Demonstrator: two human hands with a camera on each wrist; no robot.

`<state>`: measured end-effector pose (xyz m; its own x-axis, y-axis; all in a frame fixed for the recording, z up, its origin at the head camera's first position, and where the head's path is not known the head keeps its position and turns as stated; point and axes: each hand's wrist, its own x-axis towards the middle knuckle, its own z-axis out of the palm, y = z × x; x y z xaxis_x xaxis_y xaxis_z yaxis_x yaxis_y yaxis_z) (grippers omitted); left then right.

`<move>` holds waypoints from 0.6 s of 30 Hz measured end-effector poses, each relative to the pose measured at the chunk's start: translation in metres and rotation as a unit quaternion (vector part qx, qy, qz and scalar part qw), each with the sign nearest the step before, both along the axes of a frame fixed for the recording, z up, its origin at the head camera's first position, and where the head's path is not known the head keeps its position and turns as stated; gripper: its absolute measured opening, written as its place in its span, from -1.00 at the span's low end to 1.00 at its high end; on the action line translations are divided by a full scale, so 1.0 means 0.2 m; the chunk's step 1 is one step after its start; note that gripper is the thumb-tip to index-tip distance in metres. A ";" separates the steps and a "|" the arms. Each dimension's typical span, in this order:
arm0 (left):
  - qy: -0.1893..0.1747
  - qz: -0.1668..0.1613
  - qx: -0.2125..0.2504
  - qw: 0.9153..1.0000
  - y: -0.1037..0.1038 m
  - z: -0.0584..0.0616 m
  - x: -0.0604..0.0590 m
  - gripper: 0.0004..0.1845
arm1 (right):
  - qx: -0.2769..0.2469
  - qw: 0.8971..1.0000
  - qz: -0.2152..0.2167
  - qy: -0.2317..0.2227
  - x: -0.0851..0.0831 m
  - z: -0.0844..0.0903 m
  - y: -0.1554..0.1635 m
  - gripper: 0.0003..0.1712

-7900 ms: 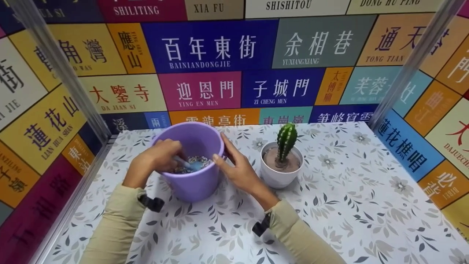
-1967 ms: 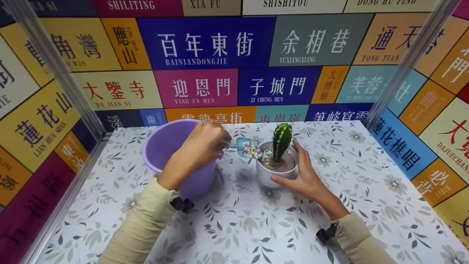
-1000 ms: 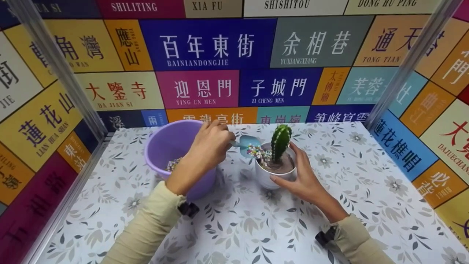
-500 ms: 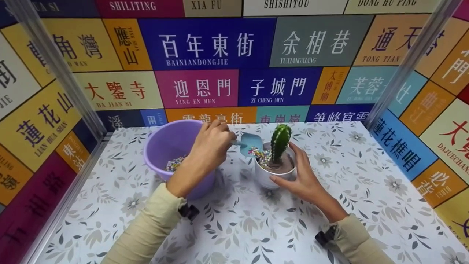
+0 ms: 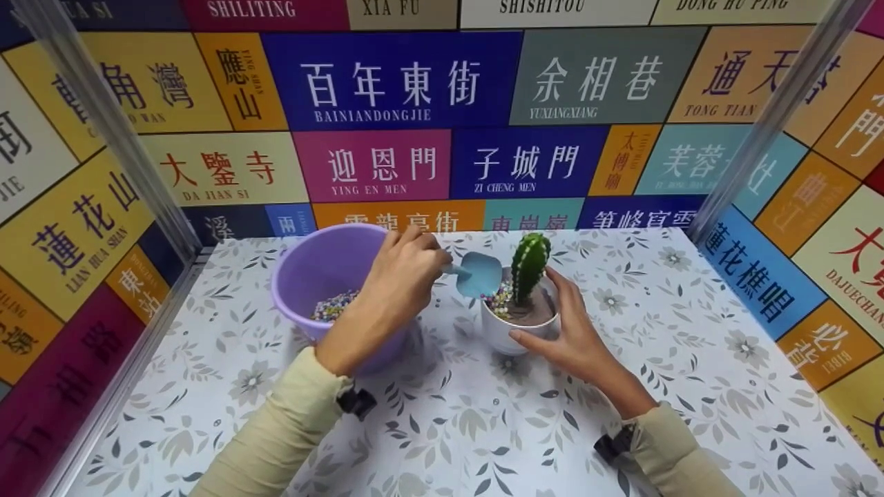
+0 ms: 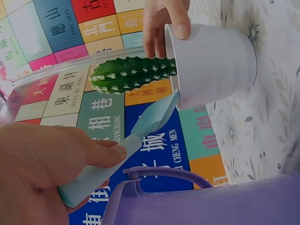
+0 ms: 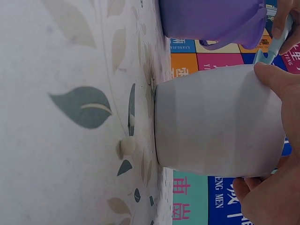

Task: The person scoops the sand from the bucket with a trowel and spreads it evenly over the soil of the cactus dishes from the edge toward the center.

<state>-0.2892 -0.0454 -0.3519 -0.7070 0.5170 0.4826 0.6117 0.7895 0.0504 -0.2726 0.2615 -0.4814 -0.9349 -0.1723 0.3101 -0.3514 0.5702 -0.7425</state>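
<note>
My left hand (image 5: 397, 283) (image 6: 42, 164) grips a light blue scoop (image 5: 476, 274) (image 6: 140, 133) by its handle, the blade tipped over the rim of a white pot (image 5: 507, 331) (image 6: 215, 61) (image 7: 215, 122). A green cactus (image 5: 530, 266) (image 6: 133, 72) stands in that pot, with coloured pebbles (image 5: 498, 304) heaped on the brown soil at its left. My right hand (image 5: 570, 338) (image 7: 276, 164) holds the white pot from the right side, thumb on its front rim. A purple bucket (image 5: 324, 266) (image 6: 211, 201) (image 7: 211, 21) with coloured pebbles inside stands just left of the pot, behind my left hand.
The flower-patterned table (image 5: 621, 386) is boxed in by colourful sign walls at the back and both sides, with metal posts (image 5: 103, 124) at the back corners. A small pale pebble (image 7: 127, 145) lies on the table beside the pot's base.
The scoop has tipped further and its pebbles have dropped into the white pot. Earlier, my left hand brought the scoop from the purple bucket while my right hand moved from the bucket to the pot.
</note>
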 end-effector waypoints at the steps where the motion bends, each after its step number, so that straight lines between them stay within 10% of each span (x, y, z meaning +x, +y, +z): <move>1: 0.002 0.000 0.001 1.000 0.00 0.00 0.00 -0.72 | 0.000 1.000 0.000 0.000 0.00 0.00 0.00 0.40; 18: 0.039 -0.005 0.025 0.999 0.00 -0.01 -0.01 -0.62 | -0.009 1.000 -0.001 0.003 -0.01 0.00 0.00 0.40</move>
<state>-0.2905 -0.0452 -0.3543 -0.6611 0.4978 0.5614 0.6231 0.7811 0.0412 -0.2746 0.2614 -0.4821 -0.9331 -0.1653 0.3194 -0.3556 0.5569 -0.7506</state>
